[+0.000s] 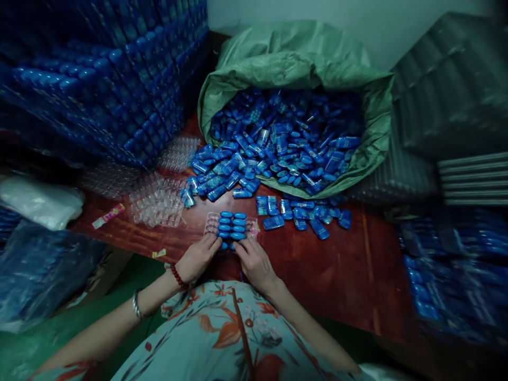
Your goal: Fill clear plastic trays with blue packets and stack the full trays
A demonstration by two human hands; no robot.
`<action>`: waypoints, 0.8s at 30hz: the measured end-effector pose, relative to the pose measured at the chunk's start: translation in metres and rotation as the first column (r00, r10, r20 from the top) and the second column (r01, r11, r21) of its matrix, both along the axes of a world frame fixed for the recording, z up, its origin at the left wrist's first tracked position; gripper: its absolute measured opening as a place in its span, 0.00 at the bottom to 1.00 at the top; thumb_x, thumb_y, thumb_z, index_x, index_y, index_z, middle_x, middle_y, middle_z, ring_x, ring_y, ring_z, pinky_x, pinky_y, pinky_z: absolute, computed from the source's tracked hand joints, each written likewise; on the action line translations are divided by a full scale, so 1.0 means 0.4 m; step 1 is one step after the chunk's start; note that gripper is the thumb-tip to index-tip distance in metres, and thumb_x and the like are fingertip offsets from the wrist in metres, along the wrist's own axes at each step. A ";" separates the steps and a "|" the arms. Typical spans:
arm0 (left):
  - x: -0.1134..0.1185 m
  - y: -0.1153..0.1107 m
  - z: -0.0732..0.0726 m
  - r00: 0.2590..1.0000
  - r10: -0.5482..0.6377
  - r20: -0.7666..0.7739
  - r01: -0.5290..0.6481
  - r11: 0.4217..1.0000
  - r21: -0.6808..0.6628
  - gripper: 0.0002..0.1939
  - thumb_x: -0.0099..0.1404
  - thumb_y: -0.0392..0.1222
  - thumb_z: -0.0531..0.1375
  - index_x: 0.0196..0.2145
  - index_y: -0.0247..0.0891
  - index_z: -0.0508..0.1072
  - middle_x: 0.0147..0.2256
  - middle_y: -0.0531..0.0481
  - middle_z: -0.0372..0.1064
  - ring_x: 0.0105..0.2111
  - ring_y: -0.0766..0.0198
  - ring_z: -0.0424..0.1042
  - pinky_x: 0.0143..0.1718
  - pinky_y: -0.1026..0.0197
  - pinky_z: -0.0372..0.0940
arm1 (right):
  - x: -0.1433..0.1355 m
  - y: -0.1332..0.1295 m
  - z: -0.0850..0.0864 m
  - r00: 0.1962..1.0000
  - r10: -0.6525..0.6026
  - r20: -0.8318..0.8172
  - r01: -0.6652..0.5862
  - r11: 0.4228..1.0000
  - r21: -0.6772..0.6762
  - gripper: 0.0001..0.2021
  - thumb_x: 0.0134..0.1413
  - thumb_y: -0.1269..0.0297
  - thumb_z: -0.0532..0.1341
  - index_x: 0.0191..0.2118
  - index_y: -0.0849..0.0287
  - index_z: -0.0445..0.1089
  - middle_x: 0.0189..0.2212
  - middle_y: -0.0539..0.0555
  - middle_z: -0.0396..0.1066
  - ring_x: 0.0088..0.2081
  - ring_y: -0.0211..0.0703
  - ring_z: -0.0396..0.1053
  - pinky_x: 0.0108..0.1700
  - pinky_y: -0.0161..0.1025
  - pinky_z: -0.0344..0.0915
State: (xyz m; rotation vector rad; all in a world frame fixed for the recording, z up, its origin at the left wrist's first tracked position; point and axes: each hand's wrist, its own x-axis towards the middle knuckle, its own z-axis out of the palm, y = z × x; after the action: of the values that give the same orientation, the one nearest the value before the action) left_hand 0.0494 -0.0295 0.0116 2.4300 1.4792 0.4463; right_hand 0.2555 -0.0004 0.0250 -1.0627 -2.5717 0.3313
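A clear plastic tray (211, 223) lies near the table's front edge, its two middle columns filled with glossy blue oval-ended containers (238, 222). My left hand (197, 258) is at the tray's near left, fingers bent and closed on a blue container at the near end of the left column. From the right, my right hand (256, 264) closes its fingertips on the container at the near end of the right column. The fingers partly hide these two pieces. Both outer sides of the tray show bare clear pockets.
A green woven sack (377, 132) spills many loose blue containers (278, 143) onto the red-brown table (317, 270). Clear trays (156, 201) lie at left beside a pink wrapper (108, 216). Tall stacks of filled blue trays (130, 79) rise behind them; grey stacked trays (448, 90) stand right.
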 end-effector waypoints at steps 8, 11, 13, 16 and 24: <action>0.009 -0.011 -0.032 1.000 0.000 0.013 -0.001 0.997 0.079 0.18 0.64 0.29 0.45 0.51 0.33 0.62 0.42 0.39 0.66 0.41 0.58 0.69 0.40 0.58 0.69 | -0.002 -0.004 -0.002 0.998 -0.056 -0.034 0.055 0.998 -0.019 0.14 0.59 0.75 0.50 0.46 0.59 0.68 0.34 0.56 0.66 0.36 0.40 0.64 0.37 0.35 0.64; 0.023 -0.005 -0.025 0.998 0.015 -0.062 -0.010 0.998 0.068 0.18 0.64 0.28 0.46 0.50 0.33 0.62 0.43 0.39 0.66 0.43 0.57 0.68 0.41 0.57 0.68 | -0.004 0.003 0.011 0.999 -0.030 -0.031 0.030 1.000 0.006 0.12 0.59 0.72 0.52 0.44 0.60 0.69 0.33 0.56 0.66 0.35 0.41 0.63 0.36 0.37 0.62; 0.030 -0.001 -0.010 0.993 0.034 -0.114 -0.030 0.999 0.044 0.16 0.64 0.28 0.46 0.47 0.33 0.64 0.40 0.40 0.67 0.42 0.57 0.67 0.39 0.58 0.67 | 0.007 0.007 0.016 0.999 0.004 -0.054 -0.004 1.000 0.017 0.12 0.59 0.70 0.53 0.45 0.59 0.69 0.35 0.56 0.67 0.37 0.42 0.63 0.37 0.38 0.62; 0.023 0.003 0.025 0.988 0.046 -0.149 -0.038 0.998 0.055 0.09 0.66 0.32 0.47 0.37 0.34 0.66 0.33 0.44 0.68 0.34 0.58 0.68 0.33 0.59 0.66 | 0.059 0.025 0.012 0.992 -0.044 -0.121 0.047 0.999 0.022 0.16 0.57 0.74 0.51 0.49 0.57 0.67 0.39 0.57 0.66 0.40 0.43 0.63 0.39 0.39 0.62; 0.040 0.168 0.161 1.000 0.012 0.005 -0.013 0.995 0.097 0.14 0.69 0.44 0.47 0.30 0.36 0.65 0.28 0.49 0.64 0.29 0.64 0.65 0.31 0.63 0.61 | 0.240 0.160 -0.021 0.947 -0.278 0.162 0.292 0.954 -0.070 0.28 0.48 0.82 0.49 0.57 0.58 0.59 0.52 0.60 0.59 0.49 0.49 0.59 0.49 0.47 0.62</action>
State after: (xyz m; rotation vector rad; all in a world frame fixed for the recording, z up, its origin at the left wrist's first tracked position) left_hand 0.0656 0.0379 0.0760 2.4926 1.5047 0.5379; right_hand 0.3515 0.0634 0.0167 -1.5271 -2.4998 0.3092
